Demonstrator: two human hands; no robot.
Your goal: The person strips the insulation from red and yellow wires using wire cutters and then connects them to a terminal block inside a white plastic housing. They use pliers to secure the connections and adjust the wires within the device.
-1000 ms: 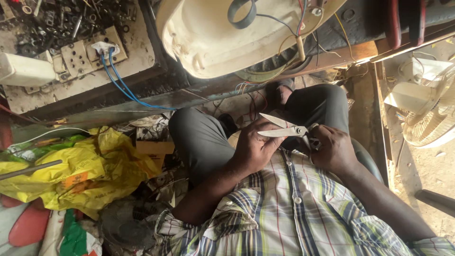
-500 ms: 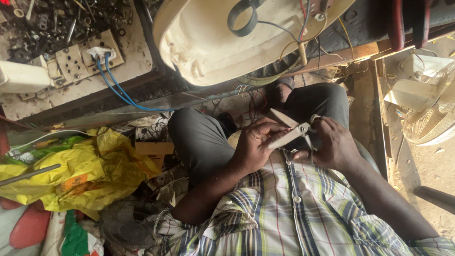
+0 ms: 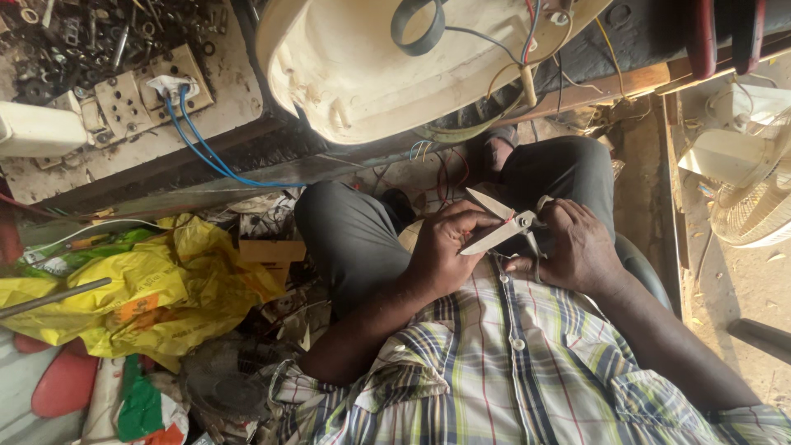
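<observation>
Over my lap, my right hand [image 3: 577,251] grips the handles of a pair of steel scissors [image 3: 494,224]. The blades are apart and point left. My left hand [image 3: 445,247] is curled right under the blades, its fingertips pinched on what looks like a thin red wire [image 3: 503,219] lying between them. Both hands almost touch, above my checked shirt [image 3: 494,363] and grey trousers [image 3: 354,239]. A cream plastic fan housing [image 3: 362,74] with loose coloured wires and a black ring sits just beyond my knees.
A dirty board with sockets, blue cables [image 3: 198,148] and scattered metal parts lies at upper left. Yellow plastic bags [image 3: 140,288] and clutter fill the left. A white table fan [image 3: 750,189] stands at right on the sandy floor. A metal rod [image 3: 49,298] crosses the bags.
The scissors have tilted and their blades have spread wider. Both hands stay together over the lap, and the view has shifted slightly.
</observation>
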